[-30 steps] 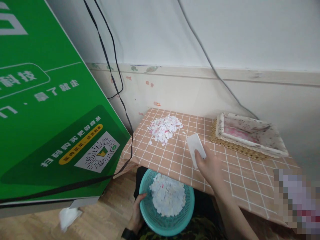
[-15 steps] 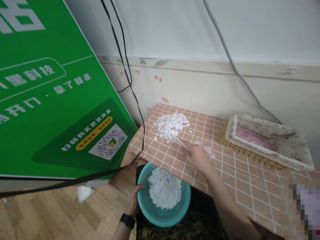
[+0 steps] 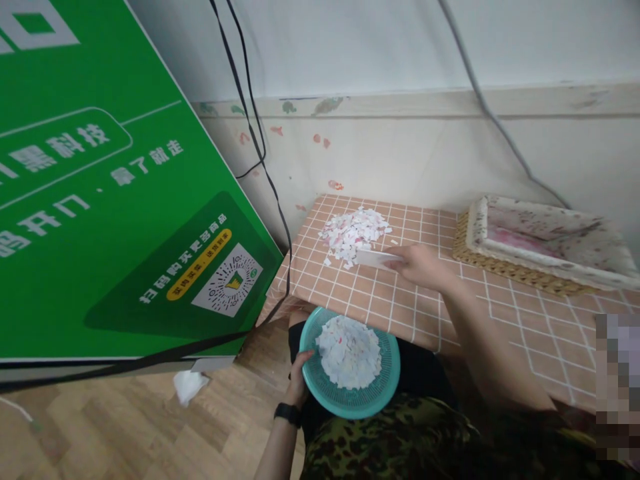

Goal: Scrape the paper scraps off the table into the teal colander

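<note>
My left hand (image 3: 300, 375) is closed on the left rim of a teal plastic colander (image 3: 350, 403), thumb over the edge. The colander rests at my lap and holds a heap of small white paper scraps (image 3: 349, 351). Over the table, my right hand (image 3: 420, 265) grips a flat white card (image 3: 377, 259), which looks stiff. Its far end touches the near right edge of a loose pile of white and pinkish paper scraps (image 3: 356, 232) on the tabletop. My right fingertips are partly hidden behind the hand.
A brown checked cloth (image 3: 395, 313) covers the table against the wall. To the right stands a cloth-lined wicker basket (image 3: 535, 277) with pink material inside. A green sign panel (image 3: 125, 267) rises at left, with a black strap (image 3: 280, 207) hanging across. A white bag (image 3: 190, 387) lies on the floor.
The card has swung flatter along the pile's near edge, and my right hand has shifted toward the wall. A pink-and-white patch beside that hand is now covered. The view has tilted slightly.
</note>
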`<state>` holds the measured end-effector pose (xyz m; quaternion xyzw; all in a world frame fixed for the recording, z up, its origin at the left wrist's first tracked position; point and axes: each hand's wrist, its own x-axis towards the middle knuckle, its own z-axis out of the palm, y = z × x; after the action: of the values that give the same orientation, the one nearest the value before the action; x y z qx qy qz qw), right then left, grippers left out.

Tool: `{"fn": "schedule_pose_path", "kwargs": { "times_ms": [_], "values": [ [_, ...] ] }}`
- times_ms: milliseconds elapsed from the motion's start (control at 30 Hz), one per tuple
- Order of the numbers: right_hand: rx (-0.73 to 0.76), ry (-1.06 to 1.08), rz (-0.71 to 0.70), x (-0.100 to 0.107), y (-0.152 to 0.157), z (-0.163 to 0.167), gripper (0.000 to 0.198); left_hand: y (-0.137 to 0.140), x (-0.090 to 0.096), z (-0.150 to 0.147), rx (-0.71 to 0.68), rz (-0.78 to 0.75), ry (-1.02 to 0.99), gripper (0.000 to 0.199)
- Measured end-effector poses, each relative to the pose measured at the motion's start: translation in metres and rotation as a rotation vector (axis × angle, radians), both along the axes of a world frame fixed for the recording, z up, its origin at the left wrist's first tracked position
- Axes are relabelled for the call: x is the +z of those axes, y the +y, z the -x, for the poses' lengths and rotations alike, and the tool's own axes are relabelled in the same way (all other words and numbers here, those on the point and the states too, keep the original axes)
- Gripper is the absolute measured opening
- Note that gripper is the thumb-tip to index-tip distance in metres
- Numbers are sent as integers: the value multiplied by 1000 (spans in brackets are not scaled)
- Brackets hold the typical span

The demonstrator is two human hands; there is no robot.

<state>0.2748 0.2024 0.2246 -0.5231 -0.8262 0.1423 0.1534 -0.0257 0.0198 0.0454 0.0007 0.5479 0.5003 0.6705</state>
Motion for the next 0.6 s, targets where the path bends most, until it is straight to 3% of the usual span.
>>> {"fn": "schedule_pose_path", "kwargs": {
  "times_ms": [133, 367, 600],
  "values": [
    [-50, -2, -73, 14, 13, -1, 26, -3, -6, 1, -63, -74, -34, 25],
    [106, -14, -53, 12, 49, 31, 19, 4, -18, -7, -161, -100, -30, 27],
    [136, -117, -27, 31, 51, 7, 14, 9, -23, -26, -174, -104, -16, 31]
  ]
}}
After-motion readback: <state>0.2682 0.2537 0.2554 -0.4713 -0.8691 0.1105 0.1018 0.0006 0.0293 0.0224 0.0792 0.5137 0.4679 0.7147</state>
